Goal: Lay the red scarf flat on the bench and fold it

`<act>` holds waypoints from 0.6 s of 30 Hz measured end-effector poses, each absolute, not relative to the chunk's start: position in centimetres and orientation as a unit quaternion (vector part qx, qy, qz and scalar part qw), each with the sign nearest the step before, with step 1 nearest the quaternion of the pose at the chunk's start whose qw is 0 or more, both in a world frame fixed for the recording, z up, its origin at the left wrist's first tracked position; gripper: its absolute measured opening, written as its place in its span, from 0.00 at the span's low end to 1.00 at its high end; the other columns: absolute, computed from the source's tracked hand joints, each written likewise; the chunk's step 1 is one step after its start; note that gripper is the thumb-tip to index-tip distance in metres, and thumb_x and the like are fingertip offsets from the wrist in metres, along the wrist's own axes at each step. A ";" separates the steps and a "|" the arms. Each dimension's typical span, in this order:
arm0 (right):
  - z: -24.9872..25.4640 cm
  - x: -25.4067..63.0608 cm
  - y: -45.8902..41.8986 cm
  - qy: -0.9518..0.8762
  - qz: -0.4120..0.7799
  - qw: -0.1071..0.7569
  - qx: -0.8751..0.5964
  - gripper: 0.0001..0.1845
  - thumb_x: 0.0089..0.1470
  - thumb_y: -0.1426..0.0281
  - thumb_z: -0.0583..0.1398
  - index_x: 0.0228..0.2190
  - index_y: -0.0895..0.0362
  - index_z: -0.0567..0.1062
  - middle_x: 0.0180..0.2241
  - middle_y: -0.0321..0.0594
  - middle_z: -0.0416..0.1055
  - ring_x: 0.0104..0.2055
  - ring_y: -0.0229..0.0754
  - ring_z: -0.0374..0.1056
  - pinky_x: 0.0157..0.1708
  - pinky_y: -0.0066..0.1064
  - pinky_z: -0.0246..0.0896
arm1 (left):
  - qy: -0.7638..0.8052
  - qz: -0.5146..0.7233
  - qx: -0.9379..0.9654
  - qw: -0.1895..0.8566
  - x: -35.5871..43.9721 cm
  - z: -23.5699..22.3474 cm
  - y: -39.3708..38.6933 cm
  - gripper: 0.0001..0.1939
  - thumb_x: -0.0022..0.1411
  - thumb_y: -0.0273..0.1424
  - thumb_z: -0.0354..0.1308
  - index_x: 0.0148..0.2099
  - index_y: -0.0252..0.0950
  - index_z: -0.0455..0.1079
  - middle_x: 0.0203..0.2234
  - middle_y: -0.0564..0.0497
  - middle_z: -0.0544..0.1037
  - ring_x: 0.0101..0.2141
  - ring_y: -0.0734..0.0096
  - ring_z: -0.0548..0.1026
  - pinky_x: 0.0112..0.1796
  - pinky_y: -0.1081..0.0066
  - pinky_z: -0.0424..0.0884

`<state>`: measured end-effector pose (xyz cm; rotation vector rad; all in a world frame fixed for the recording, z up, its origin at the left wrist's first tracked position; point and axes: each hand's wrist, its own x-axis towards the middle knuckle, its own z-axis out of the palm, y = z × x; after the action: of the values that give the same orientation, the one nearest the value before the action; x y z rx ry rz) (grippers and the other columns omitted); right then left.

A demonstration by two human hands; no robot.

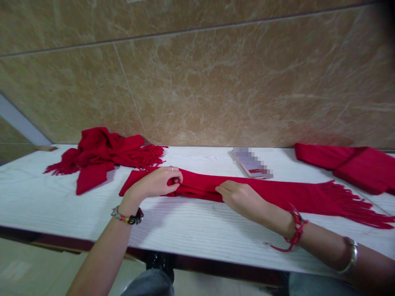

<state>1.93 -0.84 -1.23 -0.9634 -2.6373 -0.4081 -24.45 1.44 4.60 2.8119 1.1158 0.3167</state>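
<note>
A long red scarf [286,195] lies folded lengthwise across the white table, its fringe spread toward the right. My left hand [160,181] pinches the near edge of the cloth left of its middle, fingertips curled together. Further right, my right hand [237,197] also has its fingers closed on that near edge, and between the two hands the layers show a slight gap. The scarf's left end runs out behind my left wrist, partly hidden by the hand.
A crumpled red fringed scarf [105,152] lies at the back left. Folded red cloth [348,164] rests at the back right. A phone [251,164], partly blurred out, lies behind the scarf. The white table [197,238] meets a tan tiled wall [234,90].
</note>
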 end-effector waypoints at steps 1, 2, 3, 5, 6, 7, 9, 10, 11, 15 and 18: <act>-1.2 2.1 -0.9 -0.916 -0.148 0.165 -0.336 0.09 0.52 0.81 0.53 0.28 0.61 0.73 0.27 0.42 0.72 0.29 0.40 0.67 0.27 0.27 0.61 | 0.364 0.106 0.924 0.049 -24.5 4.6 1.4 0.06 0.55 0.23 0.51 0.30 0.35 0.68 0.28 0.53 0.72 0.31 0.74 0.69 0.35 0.76 0.63; -1.1 2.3 -0.9 -0.912 -0.154 0.184 -0.333 0.09 0.52 0.80 0.53 0.27 0.60 0.73 0.26 0.41 0.71 0.28 0.39 0.66 0.27 0.28 0.60 | 0.360 0.112 0.925 0.049 -24.6 4.6 1.4 0.06 0.55 0.23 0.51 0.30 0.35 0.69 0.28 0.53 0.72 0.31 0.74 0.70 0.35 0.76 0.63; -1.1 2.4 -1.0 -0.908 -0.159 0.208 -0.327 0.10 0.53 0.79 0.53 0.26 0.60 0.72 0.25 0.41 0.70 0.28 0.39 0.66 0.27 0.28 0.60 | 0.354 0.120 0.926 0.051 -24.7 4.7 1.4 0.07 0.55 0.23 0.51 0.31 0.35 0.69 0.28 0.53 0.72 0.31 0.74 0.70 0.36 0.76 0.63; -1.2 2.8 -1.1 -0.902 -0.165 0.251 -0.310 0.12 0.55 0.78 0.51 0.26 0.60 0.72 0.25 0.42 0.70 0.28 0.39 0.65 0.28 0.28 0.59 | 0.340 0.136 0.929 0.059 -24.9 4.7 1.4 0.07 0.56 0.23 0.52 0.31 0.35 0.71 0.29 0.53 0.72 0.31 0.75 0.70 0.36 0.76 0.63; -1.2 3.0 -1.2 -0.903 -0.165 0.261 -0.298 0.12 0.55 0.78 0.51 0.26 0.60 0.72 0.25 0.42 0.70 0.29 0.39 0.64 0.29 0.29 0.59 | 0.333 0.141 0.930 0.066 -25.0 4.7 1.3 0.07 0.56 0.23 0.53 0.31 0.35 0.71 0.29 0.53 0.72 0.31 0.76 0.70 0.37 0.77 0.63; -1.4 3.1 -1.2 -0.908 -0.163 0.260 -0.284 0.13 0.56 0.78 0.50 0.25 0.60 0.72 0.25 0.42 0.69 0.29 0.39 0.64 0.30 0.29 0.59 | 0.326 0.140 0.932 0.074 -25.0 4.7 1.3 0.07 0.56 0.23 0.53 0.32 0.35 0.72 0.29 0.53 0.72 0.31 0.76 0.70 0.36 0.77 0.63; -1.6 3.2 -1.3 -0.924 -0.157 0.234 -0.259 0.14 0.57 0.77 0.49 0.25 0.59 0.71 0.26 0.42 0.69 0.29 0.39 0.63 0.31 0.29 0.59 | 0.313 0.122 0.937 0.093 -25.1 4.6 1.3 0.07 0.56 0.22 0.54 0.31 0.36 0.73 0.28 0.54 0.72 0.30 0.77 0.70 0.36 0.79 0.63; -1.8 3.1 -1.3 -0.931 -0.152 0.216 -0.250 0.14 0.57 0.77 0.49 0.25 0.59 0.71 0.27 0.42 0.69 0.30 0.39 0.63 0.31 0.30 0.59 | 0.309 0.108 0.940 0.102 -25.0 4.5 1.3 0.07 0.56 0.22 0.54 0.31 0.36 0.73 0.27 0.54 0.72 0.30 0.77 0.70 0.35 0.79 0.63; -1.9 3.1 -1.3 -0.937 -0.147 0.201 -0.244 0.14 0.57 0.77 0.49 0.25 0.59 0.71 0.28 0.42 0.69 0.31 0.39 0.64 0.32 0.30 0.60 | 0.306 0.094 0.941 0.111 -25.0 4.5 1.3 0.07 0.56 0.22 0.55 0.31 0.36 0.73 0.27 0.54 0.73 0.31 0.77 0.70 0.35 0.79 0.63; -2.1 2.9 -1.3 -0.945 -0.125 0.181 -0.242 0.09 0.56 0.73 0.53 0.31 0.61 0.73 0.32 0.45 0.71 0.35 0.42 0.67 0.35 0.33 0.63 | 0.318 0.061 0.937 0.130 -24.8 4.4 1.4 0.04 0.55 0.24 0.57 0.33 0.36 0.73 0.27 0.54 0.73 0.31 0.76 0.70 0.34 0.79 0.63; -2.0 2.8 -1.3 -0.943 -0.123 0.202 -0.235 0.12 0.56 0.69 0.54 0.38 0.62 0.72 0.35 0.49 0.72 0.37 0.44 0.68 0.35 0.35 0.65 | 0.344 0.054 0.929 0.123 -24.6 4.4 1.4 0.06 0.55 0.28 0.58 0.37 0.36 0.73 0.30 0.53 0.73 0.32 0.74 0.71 0.35 0.77 0.64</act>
<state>2.84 -1.28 -1.99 -0.6558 -2.6335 -0.3438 -24.64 1.35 4.44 2.7113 1.0044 0.1576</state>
